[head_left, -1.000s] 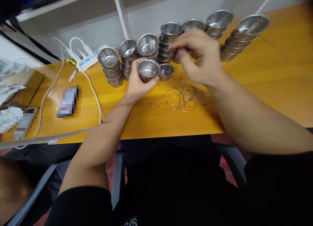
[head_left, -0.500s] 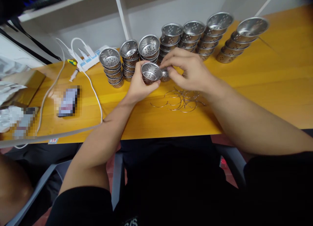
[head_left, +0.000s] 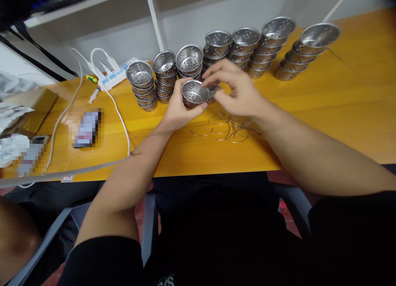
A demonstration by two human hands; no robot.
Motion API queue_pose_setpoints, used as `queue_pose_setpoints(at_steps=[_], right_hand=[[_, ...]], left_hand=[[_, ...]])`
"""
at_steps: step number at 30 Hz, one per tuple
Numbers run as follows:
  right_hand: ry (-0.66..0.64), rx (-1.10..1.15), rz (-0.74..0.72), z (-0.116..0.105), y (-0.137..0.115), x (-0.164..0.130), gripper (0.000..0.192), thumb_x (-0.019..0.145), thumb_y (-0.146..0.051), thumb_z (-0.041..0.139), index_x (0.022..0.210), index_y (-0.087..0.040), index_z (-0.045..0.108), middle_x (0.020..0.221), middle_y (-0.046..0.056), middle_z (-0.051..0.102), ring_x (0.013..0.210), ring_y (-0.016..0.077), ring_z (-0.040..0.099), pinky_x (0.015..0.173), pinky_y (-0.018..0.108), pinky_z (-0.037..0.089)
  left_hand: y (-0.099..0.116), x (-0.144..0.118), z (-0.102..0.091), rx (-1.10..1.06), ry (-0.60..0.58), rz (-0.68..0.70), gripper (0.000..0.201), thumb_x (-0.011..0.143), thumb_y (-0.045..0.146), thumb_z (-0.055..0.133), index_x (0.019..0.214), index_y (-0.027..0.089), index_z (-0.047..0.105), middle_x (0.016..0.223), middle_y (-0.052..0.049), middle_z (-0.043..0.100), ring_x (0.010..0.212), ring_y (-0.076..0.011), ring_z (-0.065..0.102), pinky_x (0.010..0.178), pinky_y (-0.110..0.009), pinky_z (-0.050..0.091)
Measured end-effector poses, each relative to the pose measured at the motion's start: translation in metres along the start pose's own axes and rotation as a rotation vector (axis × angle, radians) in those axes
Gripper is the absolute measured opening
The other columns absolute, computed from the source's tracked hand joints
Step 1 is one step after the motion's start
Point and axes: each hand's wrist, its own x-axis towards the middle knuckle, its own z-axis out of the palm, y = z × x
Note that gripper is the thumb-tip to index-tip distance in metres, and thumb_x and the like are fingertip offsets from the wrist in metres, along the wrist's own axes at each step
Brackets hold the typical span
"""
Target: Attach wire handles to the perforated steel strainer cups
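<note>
My left hand [head_left: 178,106] is closed around a small perforated metal cup [head_left: 194,92], tilted with its mouth toward me. At the cup's right rim my right hand [head_left: 232,88] hovers with thumb and fingers apart; nothing shows between them, and I cannot tell whether a fingertip touches the rim. Part of another perforated metal piece [head_left: 213,92] peeks out below the right fingers. Several thin curved wires [head_left: 232,129] lie loose on the table in front of the hands.
Behind the hands stand several stacks of perforated cups, among them a left stack [head_left: 140,82] and a far right stack [head_left: 293,59]. A power strip [head_left: 114,76], white cable [head_left: 120,121] and blurred phone [head_left: 88,127] occupy the left of the wooden table [head_left: 349,113]. A person sits at left.
The held cup has shifted slightly right and turned a little. My right thumb and fingers have spread apart and lifted a bit from the rim.
</note>
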Motion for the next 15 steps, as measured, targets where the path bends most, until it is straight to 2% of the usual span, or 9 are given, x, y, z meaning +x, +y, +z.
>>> queue_pose_setpoints(at_steps=[2, 3, 5, 8, 10, 12, 15], right_hand=[[0.1, -0.032, 0.065, -0.011, 0.009, 0.002, 0.019, 0.114, -0.039, 0.078, 0.127, -0.037, 0.092, 0.149, 0.016, 0.087, 0.133, 0.0465, 0.079, 0.118, 0.07, 0.069], [0.082, -0.069, 0.097, -0.016, 0.016, 0.002, 0.019, 0.114, -0.04, 0.079, 0.128, -0.034, 0.091, 0.143, 0.018, 0.088, 0.124, 0.0447, 0.079, 0.115, 0.069, 0.069], [-0.086, -0.16, 0.117, -0.023, 0.032, 0.002, 0.025, 0.112, -0.042, 0.081, 0.131, -0.028, 0.091, 0.14, 0.021, 0.088, 0.119, 0.0443, 0.08, 0.117, 0.07, 0.067], [-0.37, -0.268, 0.057, -0.023, 0.056, 0.001, 0.036, 0.11, -0.05, 0.083, 0.13, -0.022, 0.092, 0.142, 0.026, 0.087, 0.133, 0.051, 0.081, 0.126, 0.073, 0.064], [-0.445, -0.305, 0.051, -0.018, 0.065, 0.0, 0.035, 0.112, -0.053, 0.081, 0.125, -0.024, 0.094, 0.138, 0.025, 0.088, 0.133, 0.0513, 0.081, 0.123, 0.069, 0.064], [-0.463, -0.312, 0.075, -0.016, 0.068, -0.001, 0.03, 0.114, -0.054, 0.08, 0.117, -0.027, 0.093, 0.126, 0.02, 0.09, 0.119, 0.0461, 0.083, 0.111, 0.061, 0.065], [-0.476, -0.272, 0.067, -0.021, 0.06, -0.001, 0.027, 0.117, -0.052, 0.08, 0.115, -0.028, 0.093, 0.109, 0.014, 0.091, 0.097, 0.0363, 0.08, 0.092, 0.05, 0.058]], left_hand=[[-0.01, 0.0, -0.001, -0.002, 0.014, 0.018, 0.097, 0.116, 0.075, 0.089, 0.188, 0.035, 0.038, 0.167, -0.016, 0.07, 0.155, -0.037, 0.079, 0.14, -0.063, 0.069], [-0.016, -0.001, -0.001, -0.009, 0.028, 0.025, 0.098, 0.115, 0.076, 0.089, 0.188, 0.035, 0.037, 0.167, -0.017, 0.07, 0.154, -0.0369, 0.08, 0.139, -0.063, 0.069], [-0.026, -0.001, -0.003, -0.021, 0.052, 0.029, 0.101, 0.114, 0.076, 0.09, 0.189, 0.035, 0.036, 0.167, -0.017, 0.071, 0.153, -0.0369, 0.081, 0.138, -0.064, 0.07], [-0.033, -0.001, -0.007, -0.023, 0.074, 0.017, 0.1, 0.114, 0.074, 0.092, 0.188, 0.033, 0.039, 0.163, -0.016, 0.074, 0.15, -0.0364, 0.083, 0.138, -0.064, 0.071], [-0.032, -0.001, -0.008, -0.015, 0.075, 0.012, 0.099, 0.114, 0.073, 0.093, 0.187, 0.033, 0.041, 0.162, -0.016, 0.075, 0.148, -0.0361, 0.084, 0.137, -0.065, 0.071], [-0.028, -0.001, -0.008, -0.008, 0.061, 0.012, 0.098, 0.115, 0.074, 0.09, 0.188, 0.032, 0.041, 0.162, -0.016, 0.075, 0.149, -0.0367, 0.083, 0.138, -0.065, 0.07], [-0.019, 0.001, -0.008, -0.016, 0.056, -0.009, 0.097, 0.115, 0.074, 0.089, 0.188, 0.033, 0.041, 0.163, -0.016, 0.074, 0.152, -0.0373, 0.082, 0.14, -0.065, 0.069]])
